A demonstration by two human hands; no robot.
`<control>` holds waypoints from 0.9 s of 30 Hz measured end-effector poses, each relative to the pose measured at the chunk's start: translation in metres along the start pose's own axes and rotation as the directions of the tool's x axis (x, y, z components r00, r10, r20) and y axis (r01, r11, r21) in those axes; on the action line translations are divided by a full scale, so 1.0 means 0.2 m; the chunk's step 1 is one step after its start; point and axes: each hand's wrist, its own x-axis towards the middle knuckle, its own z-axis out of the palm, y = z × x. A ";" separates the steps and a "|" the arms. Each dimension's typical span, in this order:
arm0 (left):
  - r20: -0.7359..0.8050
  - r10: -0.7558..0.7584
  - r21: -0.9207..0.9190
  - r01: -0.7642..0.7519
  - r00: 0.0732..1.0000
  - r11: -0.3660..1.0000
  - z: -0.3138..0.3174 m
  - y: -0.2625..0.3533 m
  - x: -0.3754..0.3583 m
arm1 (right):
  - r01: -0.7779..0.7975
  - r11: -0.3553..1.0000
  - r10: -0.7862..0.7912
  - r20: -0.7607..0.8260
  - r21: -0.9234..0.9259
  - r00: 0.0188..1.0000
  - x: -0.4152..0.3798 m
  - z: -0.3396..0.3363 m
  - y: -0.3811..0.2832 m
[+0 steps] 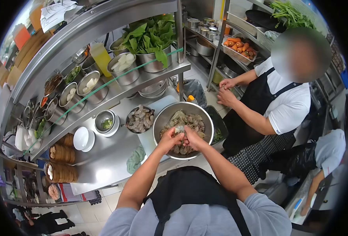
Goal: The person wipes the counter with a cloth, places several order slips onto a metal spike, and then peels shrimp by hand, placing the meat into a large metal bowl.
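A raw shrimp (179, 129) is pinched between the fingers of my left hand (169, 141) and my right hand (192, 138), both closed on it. They meet above a large steel bowl (208, 128), which holds a heap of greyish-brown shrimp (195, 121), possibly mixed with shells. Left of this bowl, a smaller steel bowl of grey shrimp (139, 120) stands on the counter. A crumpled green cloth (135, 160) lies near my left forearm. My fingers partly cover the shrimp they hold.
Across the counter (103, 161) runs a shelf (115, 94) with steel pots and leafy greens (152, 37). Bamboo steamers (62, 173) and white bowls (83, 139) stand left. A co-worker (268, 102) is close at right, hands together. A dark bin (217, 122) sits beside the bowl.
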 end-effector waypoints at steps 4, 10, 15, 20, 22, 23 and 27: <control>-0.084 0.057 0.192 -0.040 0.995 0.981 -0.04 -0.06 0.05 | 0.145 0.974 -0.146 0.006 -0.177 0.989 0.06 0.00 0.11; 0.089 0.348 0.662 -0.316 0.933 0.680 -0.03 0.02 0.00 | -0.131 0.991 0.127 0.162 0.013 0.978 -0.04 -0.04 0.01; 0.328 0.399 0.852 -0.451 0.856 0.267 -0.12 -0.02 0.03 | -0.232 0.971 0.215 0.209 0.063 0.954 0.05 -0.12 0.06; 0.348 0.280 0.912 -0.392 0.895 0.118 -0.18 0.04 0.01 | 0.049 0.970 -0.031 0.079 -0.237 0.996 0.14 -0.27 0.15; 0.378 0.431 0.875 -0.468 0.820 0.123 -0.10 0.13 -0.02 | 0.211 0.848 -0.199 0.077 -0.486 0.977 0.10 -0.26 0.14; 0.403 0.429 0.864 -0.491 0.808 0.112 -0.07 0.15 -0.02 | 0.159 0.804 -0.165 0.042 -0.573 0.985 0.07 -0.24 0.09; 0.491 0.364 0.819 -0.562 0.792 0.118 -0.03 0.12 -0.02 | 0.289 0.640 -0.268 0.146 -0.711 0.952 0.07 -0.20 0.10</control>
